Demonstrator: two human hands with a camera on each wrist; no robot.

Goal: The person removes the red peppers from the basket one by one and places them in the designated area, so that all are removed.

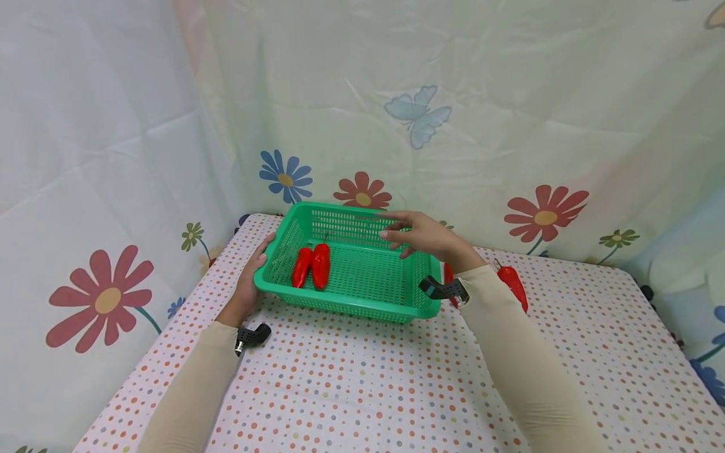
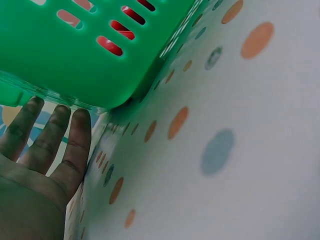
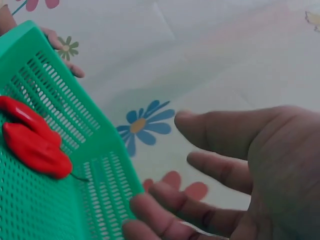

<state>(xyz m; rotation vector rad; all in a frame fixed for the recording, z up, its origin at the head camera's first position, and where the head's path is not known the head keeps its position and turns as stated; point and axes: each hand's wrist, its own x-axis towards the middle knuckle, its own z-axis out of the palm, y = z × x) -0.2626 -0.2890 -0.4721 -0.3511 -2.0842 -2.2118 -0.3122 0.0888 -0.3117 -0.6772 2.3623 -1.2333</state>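
A green plastic basket point(image 1: 362, 307) with slotted walls stands on the table. Inside, at its left end, two red peppers point(image 1: 320, 267) lie side by side; the right wrist view shows the same red peppers point(image 3: 37, 150) and a thin dark stem. Against the basket's left end rests my left hand point(image 1: 249, 280), its fingers extended along the outer wall, as the left wrist view of the hand point(image 2: 45, 160) also shows. Over the basket's right part hovers my right hand point(image 1: 427, 238), fingers spread and loosely bent, with nothing between thumb and fingers point(image 3: 215, 132).
To the right of the basket another red pepper point(image 1: 512, 286) lies on the dotted tablecloth point(image 1: 351, 390), partly behind the right forearm. A further red piece point(image 1: 449, 274) shows between the basket and the right wrist. A flowered curtain point(image 1: 351, 94) hangs behind the table.
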